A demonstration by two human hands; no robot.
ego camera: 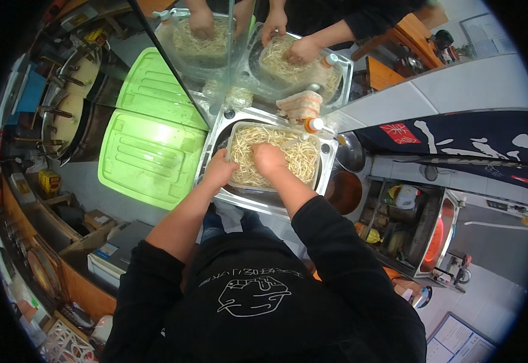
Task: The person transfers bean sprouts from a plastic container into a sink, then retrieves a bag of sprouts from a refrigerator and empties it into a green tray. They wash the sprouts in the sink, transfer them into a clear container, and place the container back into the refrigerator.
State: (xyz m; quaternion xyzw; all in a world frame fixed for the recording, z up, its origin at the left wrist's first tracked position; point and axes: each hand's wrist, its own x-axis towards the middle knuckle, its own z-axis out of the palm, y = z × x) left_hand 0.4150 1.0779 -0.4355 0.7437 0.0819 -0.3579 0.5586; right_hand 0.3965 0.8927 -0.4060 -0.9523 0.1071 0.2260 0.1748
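Note:
A clear plastic tub (317,178) full of pale bean sprouts (264,136) sits in a stainless steel sink (268,206). My left hand (221,169) is at the tub's left wall, with its thumb over the rim and the other fingers partly hidden. My right hand (268,159) is pressed into the sprouts near the middle, its fingertips bent and mostly hidden; whether they grip any sprouts is not visible. Just behind the tub stand a bottle with an orange and white cap (313,125) and the faucet, which is draped with a striped cloth (301,105).
A green plastic lid (148,159) lies left of the sink. Mirrored panels (286,45) behind reflect both hands and the tub. On the right are a metal bowl (351,152), a brown round vessel (345,193) and a glowing red heater (434,238).

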